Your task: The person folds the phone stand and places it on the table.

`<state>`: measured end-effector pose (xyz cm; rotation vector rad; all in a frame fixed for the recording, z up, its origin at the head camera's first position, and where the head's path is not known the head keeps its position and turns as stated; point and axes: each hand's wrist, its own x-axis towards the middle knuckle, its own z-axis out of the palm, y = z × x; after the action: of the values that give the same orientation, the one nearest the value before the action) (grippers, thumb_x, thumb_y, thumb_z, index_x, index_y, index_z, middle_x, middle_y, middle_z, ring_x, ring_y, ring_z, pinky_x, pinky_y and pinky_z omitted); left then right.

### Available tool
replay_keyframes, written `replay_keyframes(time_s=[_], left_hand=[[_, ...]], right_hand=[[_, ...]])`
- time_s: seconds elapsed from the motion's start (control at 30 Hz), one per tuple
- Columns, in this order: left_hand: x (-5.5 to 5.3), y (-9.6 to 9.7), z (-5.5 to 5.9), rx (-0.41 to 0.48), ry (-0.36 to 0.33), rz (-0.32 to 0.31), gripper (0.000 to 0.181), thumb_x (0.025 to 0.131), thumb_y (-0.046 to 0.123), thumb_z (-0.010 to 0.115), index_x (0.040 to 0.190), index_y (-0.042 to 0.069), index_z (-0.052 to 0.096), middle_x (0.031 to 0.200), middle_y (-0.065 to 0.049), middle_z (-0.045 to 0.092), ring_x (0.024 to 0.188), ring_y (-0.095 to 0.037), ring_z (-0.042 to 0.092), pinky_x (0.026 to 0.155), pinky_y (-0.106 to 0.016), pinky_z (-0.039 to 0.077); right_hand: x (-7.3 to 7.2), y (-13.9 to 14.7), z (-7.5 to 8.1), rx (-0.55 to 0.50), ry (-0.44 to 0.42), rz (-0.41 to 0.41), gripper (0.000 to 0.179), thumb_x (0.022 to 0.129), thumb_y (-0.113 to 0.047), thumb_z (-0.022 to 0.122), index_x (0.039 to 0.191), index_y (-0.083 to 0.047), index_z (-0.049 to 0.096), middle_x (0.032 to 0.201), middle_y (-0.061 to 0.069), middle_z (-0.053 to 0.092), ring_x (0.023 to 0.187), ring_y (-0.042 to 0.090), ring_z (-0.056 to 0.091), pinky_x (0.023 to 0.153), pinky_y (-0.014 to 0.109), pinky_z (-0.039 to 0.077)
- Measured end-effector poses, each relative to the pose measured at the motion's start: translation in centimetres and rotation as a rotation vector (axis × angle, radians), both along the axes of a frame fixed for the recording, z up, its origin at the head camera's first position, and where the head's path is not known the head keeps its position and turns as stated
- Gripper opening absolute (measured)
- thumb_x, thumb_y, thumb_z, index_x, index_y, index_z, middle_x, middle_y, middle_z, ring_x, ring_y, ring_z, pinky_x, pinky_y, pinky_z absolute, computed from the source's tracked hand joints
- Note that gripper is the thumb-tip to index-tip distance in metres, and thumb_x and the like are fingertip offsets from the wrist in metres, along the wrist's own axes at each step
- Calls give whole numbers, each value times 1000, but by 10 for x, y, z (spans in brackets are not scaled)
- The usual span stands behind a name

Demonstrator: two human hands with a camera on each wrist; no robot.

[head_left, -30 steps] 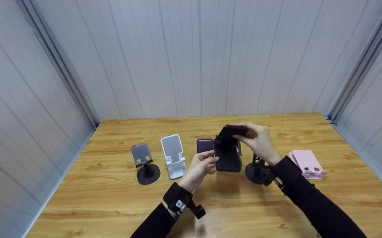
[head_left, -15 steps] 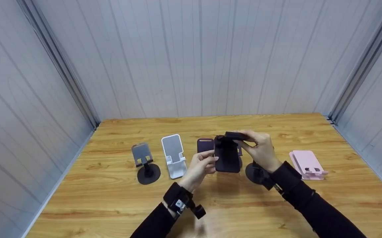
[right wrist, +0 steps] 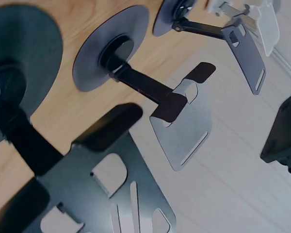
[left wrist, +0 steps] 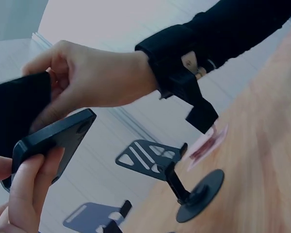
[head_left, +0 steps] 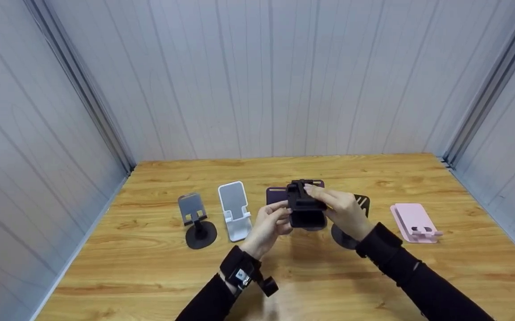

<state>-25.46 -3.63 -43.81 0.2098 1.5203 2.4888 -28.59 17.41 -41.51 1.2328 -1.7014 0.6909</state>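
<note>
A black folding phone stand (head_left: 306,203) is held above the table in front of the row of stands. My left hand (head_left: 266,227) pinches the left edge of its flat lower plate, thumb and fingers on either side. On the upper part, my right hand (head_left: 346,211) grips with its fingers over the top. That upper part is folded down over the lower plate, leaving a gap at the front. From the left wrist view, the two plates of the stand (left wrist: 58,141) form an angle, with the right hand (left wrist: 92,75) around the upper one.
Behind stand a grey stand (head_left: 190,206), a white stand (head_left: 232,198), a purple stand (head_left: 276,194) and another partly hidden stand. A slotted black stand (right wrist: 102,150) is close by the right wrist. The pink stand (head_left: 418,218) sits farther right on the wooden table (head_left: 150,276).
The upper part of the black phone stand has swung forward and down over the lower plate. My right hand has moved with it, its fingers now on top. The left hand stays put.
</note>
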Motion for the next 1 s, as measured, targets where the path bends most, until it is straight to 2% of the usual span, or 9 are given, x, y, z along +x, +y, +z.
replay_keyframes(time_s=[0.2, 0.37, 0.43, 0.5, 0.6, 0.63, 0.8, 0.9, 1.0], left_hand=[[2, 1, 4, -12, -4, -8, 40, 101, 2, 45, 136, -15, 52, 85, 2, 71, 67, -2, 66, 59, -12, 54], [2, 0, 4, -73, -18, -28, 35, 104, 17, 49, 129, -7, 54, 83, 2, 71, 66, -1, 65, 60, -14, 52], [1, -1, 3, -88, -24, -38, 34, 105, 18, 53, 128, -6, 52, 84, 2, 71, 66, -1, 66, 60, -13, 52], [-1, -2, 2, -84, -31, -42, 34, 105, 17, 56, 129, -6, 50, 85, 2, 72, 69, -2, 69, 61, -14, 53], [-2, -4, 1, -65, -33, -32, 39, 106, 15, 54, 134, -11, 47, 87, 1, 72, 71, -3, 70, 64, -15, 56], [-2, -4, 1, -59, -32, -24, 43, 106, 14, 53, 139, -13, 45, 90, 0, 72, 73, -4, 70, 66, -15, 57], [-2, -7, 2, -81, -24, 19, 66, 104, 13, 52, 155, -21, 26, 104, -8, 68, 79, -5, 68, 73, -15, 58], [-3, -7, 3, -105, -10, 41, 65, 103, 12, 53, 154, -21, 29, 108, -10, 68, 81, -5, 69, 75, -16, 58], [-2, -7, 2, -118, 22, 52, 59, 102, 10, 53, 150, -20, 36, 105, -8, 69, 83, -6, 70, 76, -17, 59]], right_hand=[[1, 0, -2, 36, 76, -17, 33, 111, -16, 52, 111, 6, 76, 109, 22, 77, 91, 37, 77, 91, 25, 61], [-1, 2, -6, 104, 99, -54, 38, 114, -16, 45, 112, 6, 76, 111, 21, 77, 93, 35, 77, 83, 32, 64], [-1, 3, -7, 131, 81, -62, 19, 107, -5, 60, 113, 6, 76, 112, 20, 77, 95, 35, 77, 82, 34, 64], [-1, 3, -5, 151, 29, -54, 21, 95, 7, 74, 115, 5, 75, 115, 20, 76, 99, 36, 77, 87, 33, 63], [1, 5, 0, 153, -132, -26, 58, 69, 25, 82, 123, 4, 72, 123, 21, 75, 108, 40, 74, 100, 26, 57], [2, 6, 2, 141, -209, -14, 63, 70, 27, 79, 128, 4, 70, 126, 20, 74, 112, 41, 72, 105, 25, 54], [10, 8, 11, -16, -679, 42, 66, 83, 30, 57, 145, 6, 54, 141, 23, 66, 132, 44, 60, 113, 40, 50], [15, 8, 15, -114, -933, 24, 53, 99, 16, 54, 151, 7, 47, 147, 27, 58, 139, 45, 54, 112, 49, 52], [20, 8, 16, -189, -1206, 46, 49, 111, -5, 52, 157, 6, 38, 150, 30, 51, 136, 42, 55, 109, 44, 55]])
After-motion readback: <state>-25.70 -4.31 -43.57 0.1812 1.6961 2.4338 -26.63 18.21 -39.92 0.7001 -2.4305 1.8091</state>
